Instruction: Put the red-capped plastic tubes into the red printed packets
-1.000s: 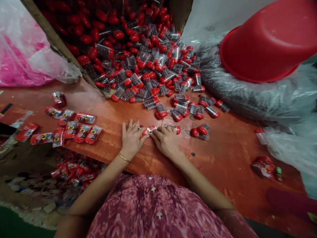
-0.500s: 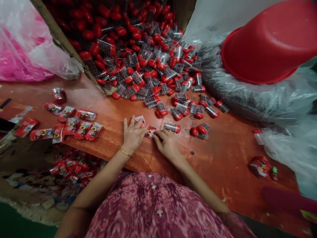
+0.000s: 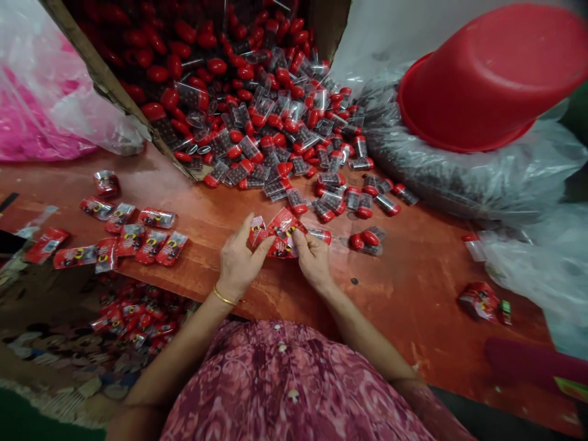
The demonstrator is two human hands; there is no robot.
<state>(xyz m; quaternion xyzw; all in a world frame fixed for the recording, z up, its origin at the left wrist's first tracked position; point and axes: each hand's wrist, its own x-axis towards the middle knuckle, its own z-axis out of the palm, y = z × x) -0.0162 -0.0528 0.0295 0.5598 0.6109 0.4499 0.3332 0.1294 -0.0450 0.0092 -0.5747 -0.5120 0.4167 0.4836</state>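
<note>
My left hand [image 3: 241, 257] is closed, with thumb and fingers pinching a small red printed wrapper [image 3: 258, 230]. My right hand [image 3: 313, 254] pinches the edge of another red printed wrapper [image 3: 283, 222] with yellow and black marks. The two wrappers sit close together between my hands, just over the table, and partly overlap my fingers. Beyond my right fingers lies a clear container with a red cap [image 3: 320, 235], partly hidden. More red-capped clear containers [image 3: 367, 237] rest to its right.
A cardboard box [image 3: 98, 76] on its side spills many red-capped containers onto the red-brown table [image 3: 390, 306]. Containers in red wrappers [image 3: 131, 239] lie at left, with more below the table edge. A red bucket [image 3: 468, 92] sits upside down on a plastic bag [image 3: 441, 177].
My left hand has gone from lying over the wrappers to pinching one. Both hands have lifted slightly, and the wrapper at my right hand now stands up more visibly. The view has shifted slightly.
</note>
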